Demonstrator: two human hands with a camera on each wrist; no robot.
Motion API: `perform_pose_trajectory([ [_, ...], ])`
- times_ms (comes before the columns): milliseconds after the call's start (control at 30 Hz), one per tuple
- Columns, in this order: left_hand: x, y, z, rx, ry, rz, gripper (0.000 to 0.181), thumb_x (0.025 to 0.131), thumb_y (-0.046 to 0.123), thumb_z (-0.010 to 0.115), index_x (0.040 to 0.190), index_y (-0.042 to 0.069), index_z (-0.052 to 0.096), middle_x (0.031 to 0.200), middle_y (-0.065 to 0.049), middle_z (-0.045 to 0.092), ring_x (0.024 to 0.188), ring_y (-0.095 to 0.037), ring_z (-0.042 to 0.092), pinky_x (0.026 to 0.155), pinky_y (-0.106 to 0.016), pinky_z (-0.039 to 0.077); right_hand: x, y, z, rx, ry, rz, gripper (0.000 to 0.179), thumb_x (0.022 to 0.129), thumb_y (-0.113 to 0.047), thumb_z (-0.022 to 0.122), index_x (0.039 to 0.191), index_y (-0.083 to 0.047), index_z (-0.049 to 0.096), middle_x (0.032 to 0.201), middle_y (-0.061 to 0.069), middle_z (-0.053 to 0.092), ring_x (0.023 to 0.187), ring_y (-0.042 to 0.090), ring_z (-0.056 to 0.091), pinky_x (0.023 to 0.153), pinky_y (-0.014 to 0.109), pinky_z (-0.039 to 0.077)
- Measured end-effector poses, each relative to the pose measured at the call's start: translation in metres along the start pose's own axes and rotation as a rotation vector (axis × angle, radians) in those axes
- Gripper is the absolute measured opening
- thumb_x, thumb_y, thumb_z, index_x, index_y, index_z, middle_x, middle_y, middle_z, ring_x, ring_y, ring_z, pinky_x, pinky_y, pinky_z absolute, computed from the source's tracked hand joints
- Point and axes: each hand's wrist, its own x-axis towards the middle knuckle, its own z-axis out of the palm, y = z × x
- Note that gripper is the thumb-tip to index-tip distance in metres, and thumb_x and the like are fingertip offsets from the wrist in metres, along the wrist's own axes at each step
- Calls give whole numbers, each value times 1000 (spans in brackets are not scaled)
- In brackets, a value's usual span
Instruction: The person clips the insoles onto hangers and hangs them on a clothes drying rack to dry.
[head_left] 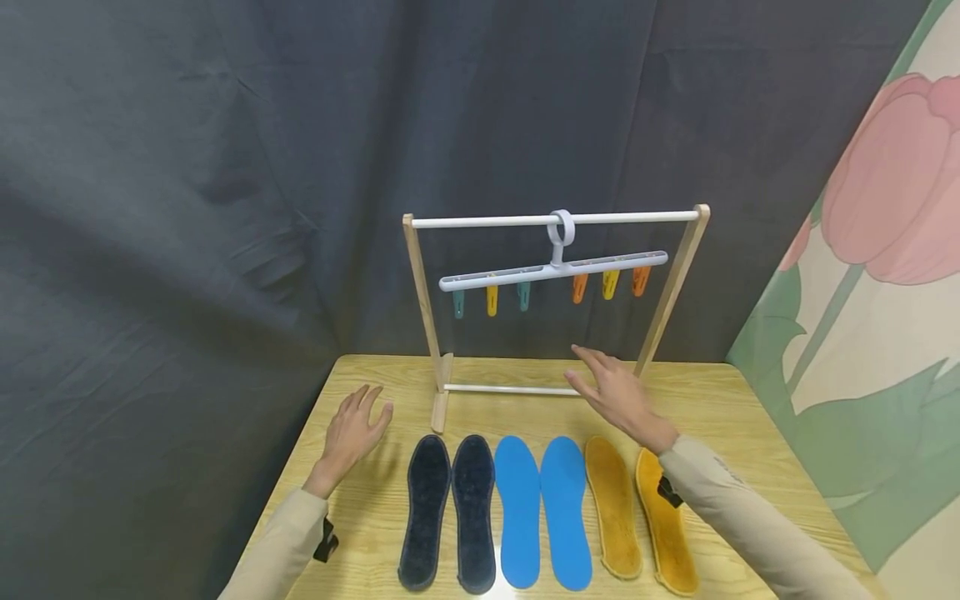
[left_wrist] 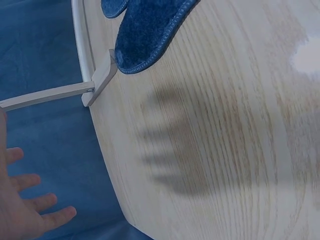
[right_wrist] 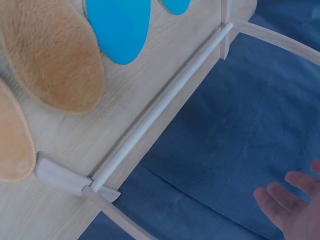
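My left hand hovers over the table's left side with its fingers spread, left of the rack, holding nothing. The right hand reaches forward over the table, fingers extended, below the clip hanger and touching nothing. That hanger hangs tilted by its ring from the rack's top bar, with several teal, yellow and orange clips beneath it. On the table lie two dark navy insoles, two blue insoles and two tan fuzzy insoles, side by side.
The wooden rack stands near the back of the wooden table, with a white lower bar close to the tabletop. A dark curtain hangs behind. To the right is a wall covering with tulips.
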Motion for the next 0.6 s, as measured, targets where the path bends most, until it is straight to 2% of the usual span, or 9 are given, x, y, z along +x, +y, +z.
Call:
perform_pose_trajectory([
  [267,-2,-2,1,-17,-19,-18,60,102,48,47,147,8,47,152,-24,37,135,-49,35,98,-69,37,6,-8,6,-8,44,-48,54,99,-38,59,142,-5,53,134,22,57,113,45,58,96,62,42],
  [467,-5,-2,3,-20,-24,-24,59,103,48,46,147,8,47,151,-24,37,133,-50,37,98,-68,37,8,-17,8,-17,14,-16,55,101,-42,55,143,-7,52,134,21,57,113,44,58,94,64,39],
  [600,-6,-1,5,-32,-33,-29,61,103,50,44,147,8,47,152,-24,36,133,-51,37,99,-69,37,8,-22,7,10,-9,6,56,101,-44,54,144,-8,51,135,21,56,115,44,57,94,63,42],
])
